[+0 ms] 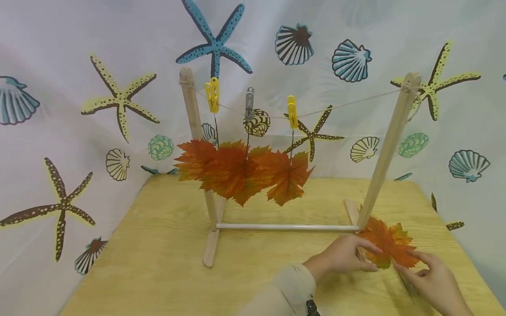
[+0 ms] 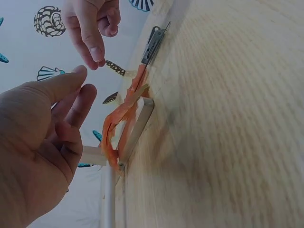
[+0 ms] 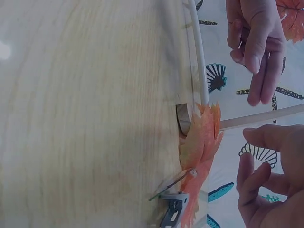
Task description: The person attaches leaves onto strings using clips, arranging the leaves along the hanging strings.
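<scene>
Orange artificial maple leaves lie at the foot of the rack's right post. My left hand hovers over their left side, fingers loosely bent and holding nothing. Opposite it, my right hand is also raised above the table, thumb and fingers apart, as the right wrist view confirms. A grey clothespin lies by the leaves, mostly hidden by my right hand in the head view. One thin dark stem sticks out beside the clothespin. Both wrist views show a gap between the hands and the leaves.
A wooden rack with a left post, a right post and a white crossbar stands on the wooden table. From its string, yellow clothespins and a grey one hang leaves by their stems.
</scene>
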### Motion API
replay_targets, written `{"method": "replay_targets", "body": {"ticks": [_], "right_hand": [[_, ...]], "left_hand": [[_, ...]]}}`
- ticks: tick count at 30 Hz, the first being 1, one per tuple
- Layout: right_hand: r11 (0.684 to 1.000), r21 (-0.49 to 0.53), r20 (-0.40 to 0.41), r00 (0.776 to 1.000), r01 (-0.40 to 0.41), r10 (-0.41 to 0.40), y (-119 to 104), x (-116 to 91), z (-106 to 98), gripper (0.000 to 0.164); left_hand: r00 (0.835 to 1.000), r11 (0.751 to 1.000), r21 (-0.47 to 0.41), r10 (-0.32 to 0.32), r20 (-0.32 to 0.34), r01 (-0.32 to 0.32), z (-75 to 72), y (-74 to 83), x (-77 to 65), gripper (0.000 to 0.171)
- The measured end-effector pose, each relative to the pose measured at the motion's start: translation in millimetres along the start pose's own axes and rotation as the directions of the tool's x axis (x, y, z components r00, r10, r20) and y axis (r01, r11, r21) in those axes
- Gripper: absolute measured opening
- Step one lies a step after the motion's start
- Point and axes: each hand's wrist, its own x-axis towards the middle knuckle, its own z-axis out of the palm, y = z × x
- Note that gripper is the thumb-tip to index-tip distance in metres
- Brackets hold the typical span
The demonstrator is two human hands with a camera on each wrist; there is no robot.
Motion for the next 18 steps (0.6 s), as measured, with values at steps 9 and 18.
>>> {"method": "replay_targets", "body": {"ticks": [9, 18], "right_hand": [[0.999, 0.047, 0.090, 0.996, -0.004, 0.000, 13, 0, 11, 0.079], [0.995, 0.094, 0.085, 0.996, -0.043, 0.035, 28, -9, 9, 0.076]], "left_hand": [[0.996, 0.978, -0.194, -0.085, -0.034, 0.077, 26.5, -12.6, 10.9, 0.028], [0.997, 0.980, -0.187, -0.074, -0.023, 0.068, 45.1, -14.5, 21.0, 0.031]]}}
